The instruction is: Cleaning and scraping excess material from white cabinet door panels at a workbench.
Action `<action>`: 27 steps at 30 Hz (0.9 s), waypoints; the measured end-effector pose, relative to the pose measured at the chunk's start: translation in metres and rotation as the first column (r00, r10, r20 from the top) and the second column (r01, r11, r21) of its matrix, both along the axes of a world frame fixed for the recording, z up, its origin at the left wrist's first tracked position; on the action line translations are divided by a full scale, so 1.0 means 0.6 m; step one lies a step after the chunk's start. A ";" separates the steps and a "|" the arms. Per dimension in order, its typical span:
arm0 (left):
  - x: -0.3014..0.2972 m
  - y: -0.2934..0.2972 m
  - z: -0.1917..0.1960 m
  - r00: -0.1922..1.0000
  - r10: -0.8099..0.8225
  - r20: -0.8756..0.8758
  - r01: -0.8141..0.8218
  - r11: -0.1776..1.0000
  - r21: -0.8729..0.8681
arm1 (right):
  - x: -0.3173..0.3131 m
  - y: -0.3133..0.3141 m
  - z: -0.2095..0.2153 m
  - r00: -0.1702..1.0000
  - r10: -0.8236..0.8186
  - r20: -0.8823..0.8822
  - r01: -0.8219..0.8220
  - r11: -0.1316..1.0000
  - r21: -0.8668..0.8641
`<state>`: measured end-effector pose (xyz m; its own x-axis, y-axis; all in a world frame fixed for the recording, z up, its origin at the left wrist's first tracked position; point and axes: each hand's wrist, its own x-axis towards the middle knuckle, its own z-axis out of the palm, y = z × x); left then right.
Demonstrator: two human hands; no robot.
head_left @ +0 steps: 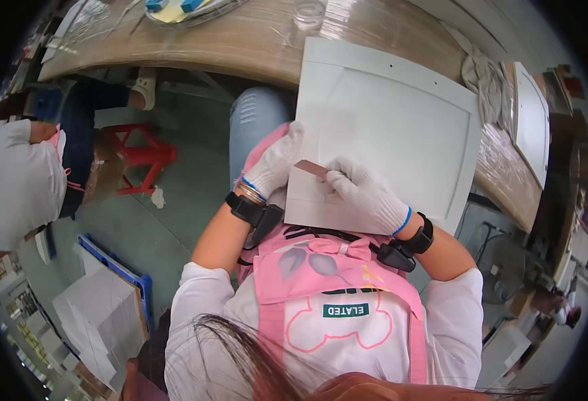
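so the white panel [387, 140] is tilted up in front of me, lower end by my lap, upper end over the edge of the wood-toned surface [193, 55]. it has a recessed middle and two small dark holes near the far edge. the gloved fingers of my right hand [367, 194] are pinched around a flat reddish-brown strip [312, 168], held over the panel's left side; can't tell if the strip is actually touching it. my left hand [274, 160], gloved too, is at the panel's left edge with the fingers bent, but i can't tell how tightly they grip, if at all.

further out, a crumpled greyish cloth [484, 87] lies right of the panel, with another white panel-like piece [532, 123] beyond it. a clear round container [308, 12] is at the far side. off to my left there's a red stool [150, 155] near another person [23, 180].
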<state>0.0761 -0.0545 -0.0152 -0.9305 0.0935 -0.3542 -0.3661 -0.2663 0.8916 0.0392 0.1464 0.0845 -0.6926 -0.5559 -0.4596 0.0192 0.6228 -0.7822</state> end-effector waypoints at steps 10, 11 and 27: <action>0.002 0.005 -0.033 0.937 -0.254 -0.239 0.066 0.802 -0.593 | 0.007 0.112 0.008 0.826 -0.268 0.496 0.417 0.882 -0.218; 0.003 0.005 -0.041 0.931 -0.279 -0.237 0.069 0.770 -0.634 | 0.006 0.110 0.015 0.846 -0.280 0.453 0.404 0.892 -0.203; 0.003 0.009 -0.004 0.998 0.018 0.056 -0.009 0.988 -0.155 | 0.068 0.157 -0.017 0.820 -0.388 0.422 0.467 0.878 -0.101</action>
